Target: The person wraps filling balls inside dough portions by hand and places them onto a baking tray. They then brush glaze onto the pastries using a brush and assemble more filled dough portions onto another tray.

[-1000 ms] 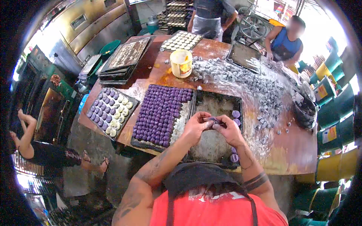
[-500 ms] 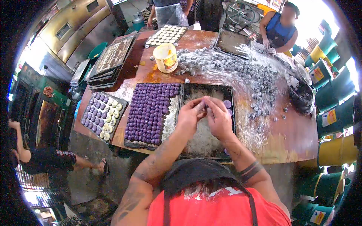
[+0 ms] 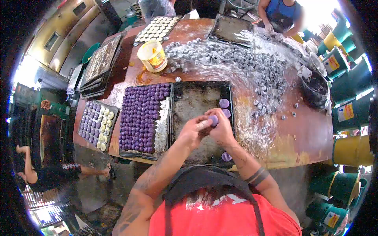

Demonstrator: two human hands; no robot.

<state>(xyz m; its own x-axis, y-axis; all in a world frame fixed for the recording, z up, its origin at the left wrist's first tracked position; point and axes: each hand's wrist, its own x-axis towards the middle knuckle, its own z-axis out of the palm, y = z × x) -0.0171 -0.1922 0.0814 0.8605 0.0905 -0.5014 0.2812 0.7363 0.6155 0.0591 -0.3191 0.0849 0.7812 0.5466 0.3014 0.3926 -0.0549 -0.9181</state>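
My left hand (image 3: 193, 129) and my right hand (image 3: 221, 128) meet over a dark baking tray (image 3: 201, 94), their fingers closed around one smooth purple dough ball (image 3: 213, 120). Several flattened purple pieces (image 3: 224, 103) lie along that tray's right edge. Directly to its left, another tray (image 3: 165, 118) is packed with dark purple balls (image 3: 139, 114) in rows, with a floury white strip on its right side. Part of the held ball is hidden by my fingers.
A white-yellow bucket (image 3: 152, 57) stands beyond the trays. Floured balls (image 3: 236, 55) spread over the table (image 3: 307, 133). Stacked trays (image 3: 98, 65) and a tray of purple and cream pieces (image 3: 96, 124) are left. A person in blue (image 3: 279, 15) works across the table; another person stands farther left.
The view has shifted, so the table things sit further left and higher. Between my fingers, the purple piece was mostly covered and now shows as a round ball.
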